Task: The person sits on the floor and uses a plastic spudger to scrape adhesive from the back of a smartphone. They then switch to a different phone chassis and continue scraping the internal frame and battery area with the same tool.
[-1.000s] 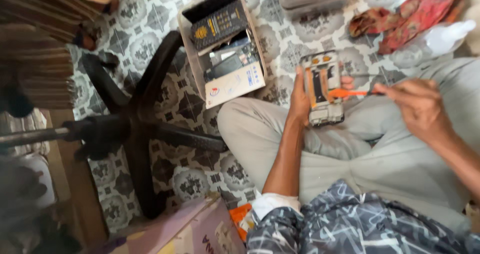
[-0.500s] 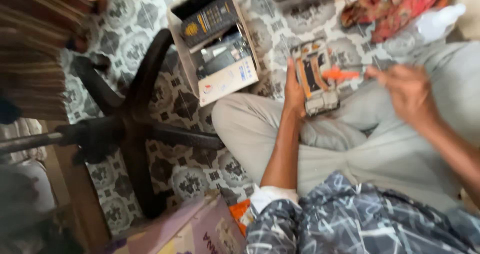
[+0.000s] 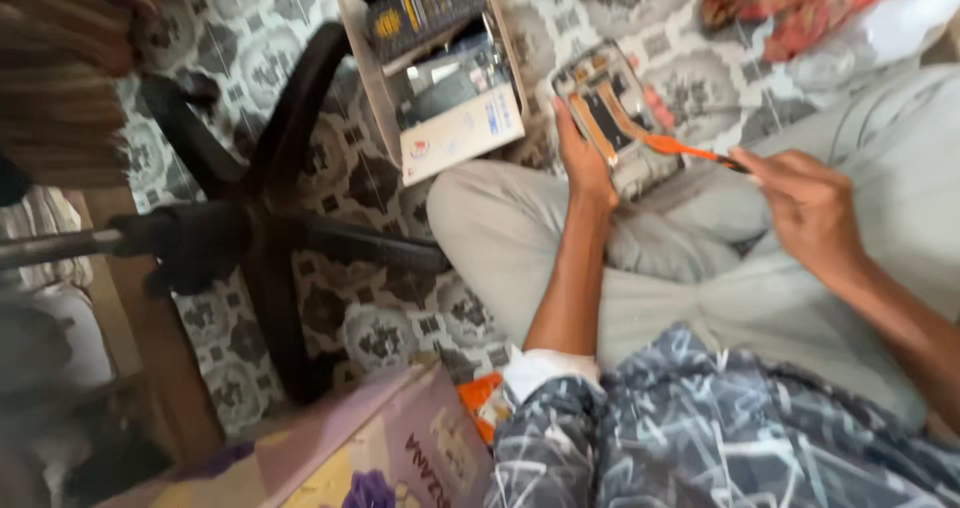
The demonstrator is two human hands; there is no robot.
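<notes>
The left hand [image 3: 583, 158] grips an opened phone [image 3: 612, 113] above the lap, back cover already off. The right hand [image 3: 805, 208] pinches an orange tool [image 3: 690, 150] against its exposed insides — prying looks underway, not finished.

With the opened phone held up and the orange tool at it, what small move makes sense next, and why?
Probably ease the orange tool a little further along inside the phone. The left hand props the opened phone above the knee, and the right hand pinches the tool's far end, its tip already at the phone's exposed inside. Blur hides exactly what the tip touches.
</notes>
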